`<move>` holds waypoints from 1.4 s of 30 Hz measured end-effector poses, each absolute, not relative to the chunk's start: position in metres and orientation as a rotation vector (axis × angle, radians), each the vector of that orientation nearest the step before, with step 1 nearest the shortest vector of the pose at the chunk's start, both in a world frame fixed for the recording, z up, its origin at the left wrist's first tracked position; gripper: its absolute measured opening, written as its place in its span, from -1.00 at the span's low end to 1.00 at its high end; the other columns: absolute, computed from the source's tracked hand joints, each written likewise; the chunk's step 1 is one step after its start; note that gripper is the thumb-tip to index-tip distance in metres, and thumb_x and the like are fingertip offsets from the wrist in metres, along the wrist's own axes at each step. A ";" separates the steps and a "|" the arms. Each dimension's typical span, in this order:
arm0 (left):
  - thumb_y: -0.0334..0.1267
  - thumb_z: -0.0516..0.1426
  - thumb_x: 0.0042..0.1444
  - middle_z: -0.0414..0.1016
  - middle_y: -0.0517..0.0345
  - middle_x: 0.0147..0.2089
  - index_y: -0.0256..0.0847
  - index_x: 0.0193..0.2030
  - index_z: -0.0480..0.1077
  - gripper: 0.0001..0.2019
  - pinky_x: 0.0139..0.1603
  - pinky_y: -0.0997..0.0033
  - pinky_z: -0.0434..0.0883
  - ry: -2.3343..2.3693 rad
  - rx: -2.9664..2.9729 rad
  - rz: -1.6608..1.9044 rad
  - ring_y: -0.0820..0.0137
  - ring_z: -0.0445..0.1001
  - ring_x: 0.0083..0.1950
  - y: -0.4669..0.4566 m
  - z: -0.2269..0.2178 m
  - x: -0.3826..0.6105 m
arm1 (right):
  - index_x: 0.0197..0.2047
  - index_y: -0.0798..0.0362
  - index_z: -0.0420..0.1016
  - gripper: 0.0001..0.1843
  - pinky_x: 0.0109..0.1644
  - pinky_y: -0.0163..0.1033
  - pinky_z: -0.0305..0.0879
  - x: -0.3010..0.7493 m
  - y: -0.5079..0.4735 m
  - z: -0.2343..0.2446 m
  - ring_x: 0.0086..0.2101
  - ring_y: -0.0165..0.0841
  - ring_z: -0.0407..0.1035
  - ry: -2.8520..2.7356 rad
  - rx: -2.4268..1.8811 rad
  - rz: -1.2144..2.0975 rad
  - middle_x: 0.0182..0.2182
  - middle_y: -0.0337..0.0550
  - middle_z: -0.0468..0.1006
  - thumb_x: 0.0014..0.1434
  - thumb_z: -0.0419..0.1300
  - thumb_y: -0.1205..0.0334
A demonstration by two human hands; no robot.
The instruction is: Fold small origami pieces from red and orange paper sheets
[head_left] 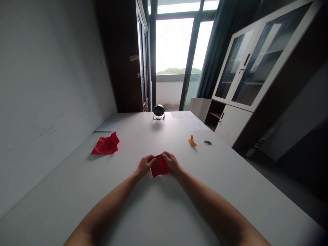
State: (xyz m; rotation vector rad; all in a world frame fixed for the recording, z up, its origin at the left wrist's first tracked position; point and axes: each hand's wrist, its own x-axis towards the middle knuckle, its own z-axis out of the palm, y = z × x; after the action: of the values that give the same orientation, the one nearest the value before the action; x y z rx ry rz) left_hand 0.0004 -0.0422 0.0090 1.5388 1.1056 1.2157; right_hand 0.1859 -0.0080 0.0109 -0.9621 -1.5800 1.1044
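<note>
A small piece of red paper [160, 166], roughly square, is held between both hands just above or on the white table. My left hand [146, 164] pinches its left upper edge, thumb on the near face. On the other side my right hand [171, 161] grips the upper right corner, with the fingers partly hidden behind the sheet. The lower edge of the paper bends slightly and hangs free. Farther left lies a larger creased red paper [106, 144], apart from both hands. A small orange folded paper figure [192, 141] stands to the right, beyond my right hand.
The white table [143, 218] meets a wall on the left. At its far end stands a small round black fan-like device [159, 111]. Paper sheets [198, 124] lie at the far right, another sheet [108, 125] at far left. A cable hole [208, 143] sits near the right edge.
</note>
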 end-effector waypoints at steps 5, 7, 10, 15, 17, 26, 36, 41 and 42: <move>0.06 0.17 0.11 0.49 0.14 -0.40 -0.26 -0.32 0.49 -0.64 -0.37 0.47 0.29 1.146 1.553 1.207 0.41 0.38 -0.39 -0.042 0.010 0.000 | -0.48 0.04 0.29 -0.49 -0.47 -0.33 0.17 0.186 -0.007 0.010 -0.53 -0.41 0.20 -1.580 -0.973 1.106 -0.57 -0.27 0.35 0.17 0.09 -0.27; 0.09 0.11 0.16 0.45 0.15 -0.43 -0.26 -0.36 0.47 -0.60 -0.40 0.48 0.27 1.153 1.570 1.204 0.42 0.35 -0.41 -0.043 0.012 -0.001 | -0.49 0.03 0.28 -0.48 -0.47 -0.33 0.17 0.186 -0.007 0.009 -0.52 -0.41 0.19 -1.598 -0.977 1.080 -0.58 -0.27 0.33 0.18 0.08 -0.27; 0.10 0.03 0.21 0.39 0.18 -0.48 -0.26 -0.43 0.42 -0.55 -0.42 0.49 0.23 1.155 1.598 1.215 0.44 0.29 -0.45 -0.043 0.014 -0.002 | -0.50 0.03 0.27 -0.49 -0.46 -0.32 0.16 0.186 -0.005 0.008 -0.52 -0.41 0.18 -1.608 -0.979 1.045 -0.58 -0.27 0.31 0.19 0.07 -0.25; 0.05 0.05 0.21 0.38 0.18 -0.48 -0.25 -0.39 0.45 -0.60 -0.45 0.49 0.24 1.130 1.594 1.196 0.45 0.30 -0.46 -0.042 0.012 -0.003 | -0.50 0.02 0.25 -0.51 -0.44 -0.31 0.14 0.187 -0.003 0.007 -0.53 -0.41 0.15 -1.599 -0.982 0.986 -0.58 -0.28 0.30 0.21 0.06 -0.22; 0.04 0.07 0.19 0.40 0.17 -0.48 -0.26 -0.34 0.48 -0.63 -0.45 0.49 0.26 1.117 1.571 1.177 0.45 0.32 -0.47 -0.041 0.010 -0.003 | -0.50 0.03 0.26 -0.51 -0.44 -0.31 0.14 0.187 -0.003 0.008 -0.52 -0.41 0.15 -1.599 -0.993 0.970 -0.58 -0.27 0.30 0.22 0.05 -0.22; 0.02 0.11 0.17 0.42 0.19 -0.51 -0.23 -0.30 0.48 -0.67 -0.52 0.51 0.24 1.222 1.555 1.263 0.46 0.34 -0.53 -0.039 0.006 -0.005 | -0.39 0.04 0.36 -0.54 -0.42 -0.29 0.20 0.188 -0.005 0.011 -0.48 -0.37 0.26 -1.562 -0.973 1.031 -0.51 -0.21 0.42 0.20 0.09 -0.22; 0.09 0.10 0.15 0.39 0.25 -0.54 -0.23 -0.29 0.44 -0.63 -0.63 0.55 0.16 1.387 1.375 1.496 0.54 0.26 -0.65 -0.031 0.008 -0.017 | -0.11 -0.03 0.30 -0.63 -0.37 -0.26 0.34 0.188 0.003 0.002 -0.48 -0.38 0.34 -1.554 -0.752 1.176 -0.47 -0.31 0.44 0.12 0.27 -0.02; 0.07 0.12 0.15 0.40 0.24 -0.49 -0.25 -0.27 0.43 -0.63 -0.63 0.56 0.19 1.206 1.384 1.420 0.56 0.28 -0.63 -0.031 0.006 -0.012 | -0.13 -0.05 0.31 -0.68 -0.37 -0.24 0.35 0.183 0.002 -0.001 -0.45 -0.34 0.39 -1.540 -0.825 1.175 -0.45 -0.26 0.53 0.10 0.25 0.03; 0.07 0.13 0.15 0.40 0.24 -0.48 -0.26 -0.26 0.43 -0.63 -0.63 0.56 0.19 1.178 1.380 1.409 0.56 0.28 -0.63 -0.031 0.005 -0.011 | -0.13 -0.05 0.31 -0.69 -0.38 -0.25 0.34 0.184 0.002 -0.001 -0.45 -0.34 0.40 -1.523 -0.833 1.171 -0.45 -0.26 0.53 0.10 0.24 0.04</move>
State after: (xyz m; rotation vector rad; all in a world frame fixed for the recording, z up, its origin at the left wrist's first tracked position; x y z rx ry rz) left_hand -0.0108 -0.0307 0.0052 1.3797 1.1784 1.4086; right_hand 0.1835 0.0023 -0.0012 -0.8327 -1.5228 1.1710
